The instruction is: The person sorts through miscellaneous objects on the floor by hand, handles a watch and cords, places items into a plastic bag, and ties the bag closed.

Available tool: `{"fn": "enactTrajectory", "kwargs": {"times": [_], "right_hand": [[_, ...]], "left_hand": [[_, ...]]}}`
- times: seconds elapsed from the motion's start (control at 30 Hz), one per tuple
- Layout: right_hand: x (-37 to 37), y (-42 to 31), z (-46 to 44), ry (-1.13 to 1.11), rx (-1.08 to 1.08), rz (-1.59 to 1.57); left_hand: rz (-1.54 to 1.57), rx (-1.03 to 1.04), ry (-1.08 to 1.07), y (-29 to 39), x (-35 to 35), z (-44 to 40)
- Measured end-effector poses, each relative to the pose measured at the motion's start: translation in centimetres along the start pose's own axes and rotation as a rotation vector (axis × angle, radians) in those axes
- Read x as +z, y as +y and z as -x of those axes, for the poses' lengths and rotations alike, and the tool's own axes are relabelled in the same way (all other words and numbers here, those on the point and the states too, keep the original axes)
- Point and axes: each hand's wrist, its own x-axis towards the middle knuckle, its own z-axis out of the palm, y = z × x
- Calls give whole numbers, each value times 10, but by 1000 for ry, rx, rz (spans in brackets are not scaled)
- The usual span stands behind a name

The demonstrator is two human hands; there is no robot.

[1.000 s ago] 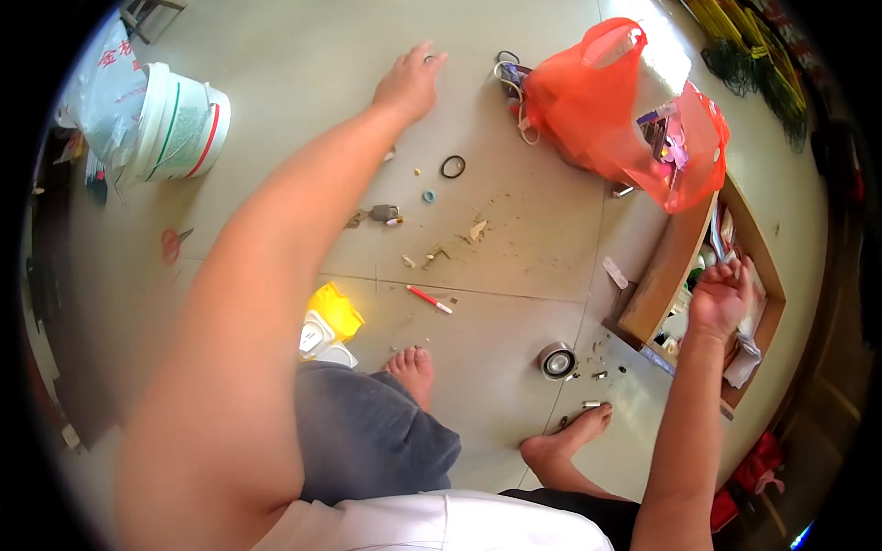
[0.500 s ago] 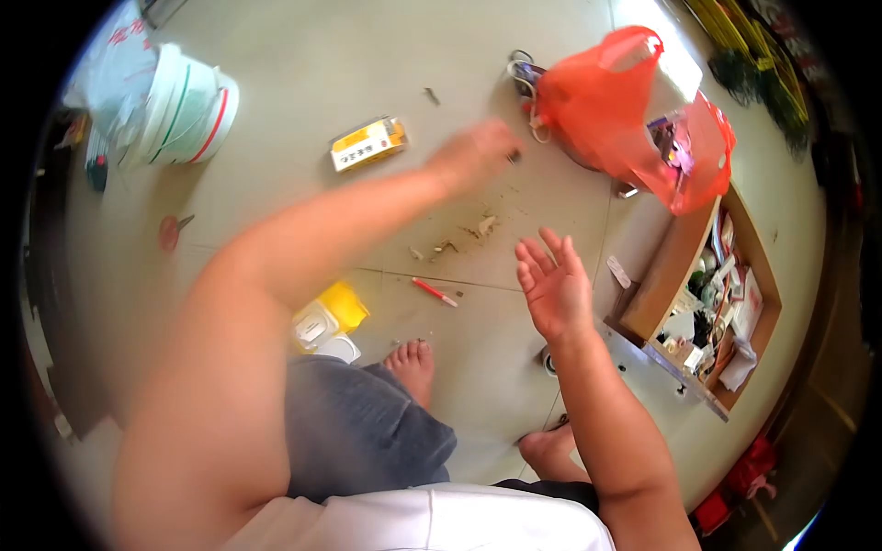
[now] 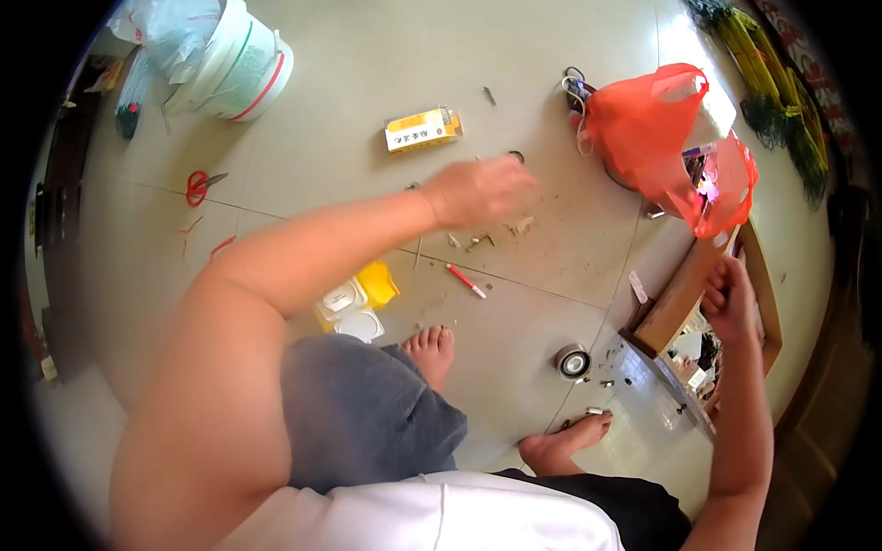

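Note:
My left hand [image 3: 482, 191] reaches across the middle of the floor, palm down and smeared by motion. Whether its fingers hold anything does not show. Just beyond its fingertips is a small dark ring-like piece [image 3: 516, 156]. A yellow and white box [image 3: 423, 130] lies on the tiles past my left wrist. My right hand [image 3: 732, 298] is over the wooden drawer [image 3: 675, 308], its fingers curled in close below the red plastic bag [image 3: 643, 124]. What those fingers hold, if anything, I cannot make out. Small mixed items fill the drawer.
Red-handled scissors [image 3: 198, 187] and a white bucket [image 3: 241, 69] are at the left. A red pen [image 3: 466, 281], debris and an open yellow pack [image 3: 377, 283] lie before my feet. A tape roll [image 3: 573, 362] sits near the drawer. Yellow-green bundles [image 3: 767, 64] lie far right.
My right hand has moved right, from open above the floor to curled over the drawer. My left hand is lower relative to the box. The camera view has shifted.

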Motion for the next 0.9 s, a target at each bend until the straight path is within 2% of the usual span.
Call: {"fn": "enactTrajectory", "kwargs": {"times": [0.03, 0.07, 0.1, 0.17, 0.2, 0.27, 0.33, 0.4, 0.47, 0.53, 0.6, 0.67, 0.77, 0.83, 0.87, 0.9], "right_hand": [[-29, -7, 6, 76, -55, 231], [-59, -11, 12, 151, -103, 464], [-96, -8, 12, 158, -94, 464], [-163, 14, 2, 318, -182, 1144], [-179, 25, 3, 331, -256, 1338], [-132, 33, 13, 371, -867, 1534], [-75, 33, 11, 340, -858, 1275], [-5, 39, 16, 186, -727, 1055], [33, 55, 8, -87, -786, 1235], [79, 80, 9, -339, -677, 1166], [113, 115, 0, -485, -658, 1165], [146, 152, -8, -548, -721, 1177], [198, 193, -5, -506, -730, 1172], [218, 214, -4, -385, -789, 1306], [218, 224, -8, -384, -789, 1305], [218, 235, -12, -401, -766, 1456]], "left_hand": [[120, -226, -81, -16, -4, 4], [69, -315, -145, -31, -11, 8], [15, -406, -208, -41, -17, 12], [5, -408, -214, -45, -21, 20], [-11, -410, -216, -45, -22, 23], [-17, -465, -283, -38, -20, 18], [-34, -463, -248, -31, -15, 15], [-64, -439, -252, -31, -6, 10], [-90, -416, -247, -32, 4, 4], [-110, -380, -269, -34, 12, 1], [-142, -391, -311, -32, 16, -4], [-176, -401, -361, -31, 20, -3], [-166, -427, -379, -35, 22, -1], [-70, -451, -349, -38, 23, -1], [-70, -451, -350, -39, 23, -1], [-61, -451, -328, -39, 24, -1]]}}
